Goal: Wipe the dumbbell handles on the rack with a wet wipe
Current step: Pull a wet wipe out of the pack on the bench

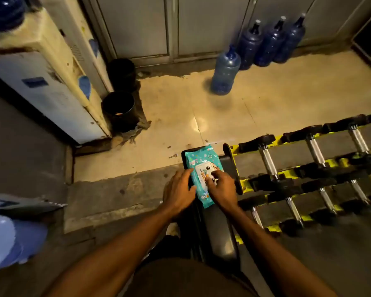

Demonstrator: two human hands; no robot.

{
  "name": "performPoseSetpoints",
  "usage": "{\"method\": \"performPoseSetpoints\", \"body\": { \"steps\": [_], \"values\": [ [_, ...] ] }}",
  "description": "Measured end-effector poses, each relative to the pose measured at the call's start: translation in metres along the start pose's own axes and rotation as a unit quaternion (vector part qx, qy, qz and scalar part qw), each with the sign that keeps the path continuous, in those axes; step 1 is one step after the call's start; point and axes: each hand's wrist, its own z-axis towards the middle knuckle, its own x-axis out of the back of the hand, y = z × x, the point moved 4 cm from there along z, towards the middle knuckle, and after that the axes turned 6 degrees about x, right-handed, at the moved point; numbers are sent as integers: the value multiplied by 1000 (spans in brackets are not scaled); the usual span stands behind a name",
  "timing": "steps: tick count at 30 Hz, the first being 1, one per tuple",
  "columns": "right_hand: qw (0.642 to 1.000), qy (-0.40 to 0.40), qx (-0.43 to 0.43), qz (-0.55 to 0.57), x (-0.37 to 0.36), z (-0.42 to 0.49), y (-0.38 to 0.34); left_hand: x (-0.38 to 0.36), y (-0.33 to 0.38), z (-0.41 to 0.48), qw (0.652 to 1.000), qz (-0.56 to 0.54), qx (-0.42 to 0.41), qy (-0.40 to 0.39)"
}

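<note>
- You are at the very start: the wet wipe pack (201, 157) lies flat on the black padded worktop (221, 230), and no loose wipe shows anywhere near it.
- Your left hand (179, 192) lies over the pack's left edge. Its fingers are fairly straight and press down on the wrapper, which looks like steadying rather than gripping.
- Your right hand (223, 187) sits on the pack's right side, fingertips bent down onto the white lid (201, 170). I cannot tell whether they pinch the flap or only press on it.
- The lid looks shut or barely lifted; your fingers hide the seam, so treat opening it as the step in hand.
- Just to the right of the pack stands the yellow-and-black dumbbell rack (288, 173), its end plate close beside the pack.
- The chrome dumbbell handles (268, 160) run in rows to the right of the pack. Neither hand is near them, so I judge none has been wiped.
- What is left is nearly everything: open the lid, pull one wipe free, then carry it right of the pack and rub each handle in turn.
</note>
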Motion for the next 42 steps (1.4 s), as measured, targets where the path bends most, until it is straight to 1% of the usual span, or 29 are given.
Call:
{"method": "performPoseSetpoints", "body": {
  "steps": [2,5,8,13,17,21,24,26,27,28,30,31,33,36,39,42],
  "values": [
    [997,10,2,-75,-6,12,-6,-1,0,20,999,19,-17,-28],
    [991,-3,-25,-130,-13,20,-9,-7,-2,36,996,69,-24,-60],
    [986,1,-45,-161,-13,30,-5,-13,-3,43,995,87,-42,-38],
    [981,-20,-20,-194,-24,35,-6,-15,-20,45,995,92,-25,-34],
    [985,-24,-22,-167,-21,42,-13,-8,-22,53,988,144,-42,-23],
    [990,-19,-25,-136,-11,35,-14,-12,-19,50,985,163,-51,-36],
    [998,19,-47,-34,2,35,-6,-12,-20,50,985,160,-59,-31],
    [994,60,-85,34,14,34,5,-12,-21,51,985,160,-65,-30],
    [990,88,-108,38,20,32,10,-12,-22,51,984,162,-69,-32],
    [985,115,-129,16,26,31,14,-13,-23,51,983,164,-72,-35],
    [974,135,-172,-55,36,29,19,-14,-21,52,983,165,-74,-37],
    [972,128,-181,-81,37,30,18,-14,-19,52,983,166,-75,-36],
    [978,87,-163,-98,30,35,19,-14,-13,52,982,170,-82,-30],
    [989,9,-101,-108,12,33,17,-17,-5,53,979,182,-89,-33],
    [988,-25,-39,-148,4,27,18,-16,-2,57,975,201,-87,-32],
    [989,-63,3,-136,0,25,16,-15,-1,58,973,212,-90,-27]
  ]
}}
